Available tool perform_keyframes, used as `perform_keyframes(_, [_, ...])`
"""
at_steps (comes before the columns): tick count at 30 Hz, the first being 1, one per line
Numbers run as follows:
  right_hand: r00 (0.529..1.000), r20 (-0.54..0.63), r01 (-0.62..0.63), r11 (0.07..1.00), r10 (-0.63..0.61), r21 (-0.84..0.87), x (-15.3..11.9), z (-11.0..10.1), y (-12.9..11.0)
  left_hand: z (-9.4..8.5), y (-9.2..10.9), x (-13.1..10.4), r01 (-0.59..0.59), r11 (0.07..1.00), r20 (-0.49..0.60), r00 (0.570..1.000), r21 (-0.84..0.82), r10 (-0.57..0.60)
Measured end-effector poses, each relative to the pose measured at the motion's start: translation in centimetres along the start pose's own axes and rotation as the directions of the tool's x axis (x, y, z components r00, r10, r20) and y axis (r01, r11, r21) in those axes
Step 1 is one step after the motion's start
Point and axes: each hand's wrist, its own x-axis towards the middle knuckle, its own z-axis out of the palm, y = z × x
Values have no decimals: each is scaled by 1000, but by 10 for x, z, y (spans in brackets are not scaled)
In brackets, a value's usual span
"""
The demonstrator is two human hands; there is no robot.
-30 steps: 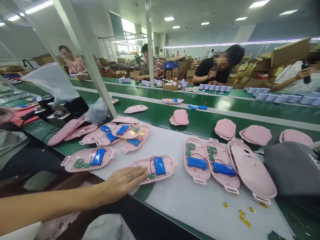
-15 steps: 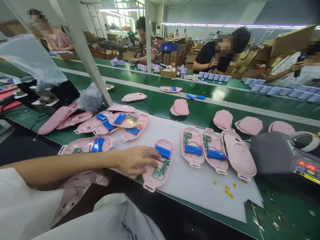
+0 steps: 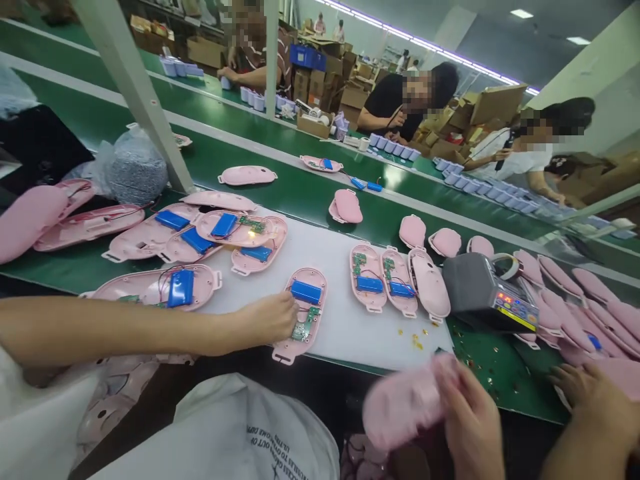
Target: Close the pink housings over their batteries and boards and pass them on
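Observation:
My left hand (image 3: 273, 320) reaches in from the left over the left edge of an open pink shell (image 3: 285, 350). Its fingers are curled between a blue battery (image 3: 306, 292) and a green circuit board (image 3: 303, 328); what they pinch is hidden. At the lower right, my right hand (image 3: 473, 417) grips one end of a loose pink cover (image 3: 403, 403), blurred, in front of the bench edge. Two open shells (image 3: 367, 267) (image 3: 399, 270) with batteries and boards lie right of the middle one, beside a closed pink piece (image 3: 431, 283).
More pink shells (image 3: 250, 230) overlap at the left. A grey device (image 3: 467, 283) with a red display stands at the right. Another person's hand (image 3: 583, 387) is near stacked pink pieces (image 3: 610, 320). A metal post (image 3: 130, 87) rises at the left; people sit across the green bench.
The view has swung right. My right hand and the pink cover have come into view, along with another person's hand. My left hand's fingers, spread before, are now curled at the middle shell.

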Motion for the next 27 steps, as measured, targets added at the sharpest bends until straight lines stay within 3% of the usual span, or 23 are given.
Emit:
perform_keyframes(2, [992, 118, 39, 999, -41, 18, 31, 33, -13, -5, -5, -3, -73, 997, -26, 997, 19, 74])
perform_keyframes(5, [937, 342, 40, 993, -76, 109, 70, 74, -31, -19, -26, 0, -166, 984, -146, 977, -70, 155])
perform_keyframes(7, [901, 434, -56, 982, -28, 180, 84, 88, -35, -26, -46, 11, -208, 963, -167, 969, -172, 180])
perform_keyframes(10, [894, 439, -238, 926, 91, 293, 86, 89, -32, -27, -71, 35, -221, 914, -50, 975, -340, 217])
perform_keyframes(12, [914, 375, -302, 880, 157, 366, 82, 87, -32, -25, -76, 45, -154, 921, 80, 978, -357, 194])
perform_keyframes(13, [921, 343, -317, 866, 184, 387, 80, 88, -33, -25, -75, 47, -69, 943, 148, 981, -325, 123])
perform_keyframes(15, [932, 295, -315, 870, 209, 380, 79, 94, -41, -28, -66, 40, 236, 949, 258, 949, -210, -180])
perform_keyframes(17, [949, 257, -257, 919, 182, 298, 84, 107, -55, -33, -47, 25, 529, 842, 319, 820, -104, -476])
perform_keyframes(19, [957, 277, -130, 981, 86, 143, 94, 125, -71, -37, -24, 9, 665, 745, 350, 711, -53, -610])
perform_keyframes(22, [920, 383, 155, 973, -80, -169, 107, 156, -88, -41, 2, -9, 729, 680, 380, 654, -83, -654])
perform_keyframes(24, [898, 418, 300, 882, -134, -362, 108, 174, -88, -41, 4, -19, 756, 645, 383, 632, -114, -674])
perform_keyframes(25, [893, 427, 343, 832, -144, -437, 106, 179, -85, -41, -1, -23, 748, 650, 367, 647, -132, -669])
perform_keyframes(27, [875, 462, 400, 750, -142, -527, 100, 183, -74, -37, -20, -33, 670, 721, 267, 738, -176, -620])
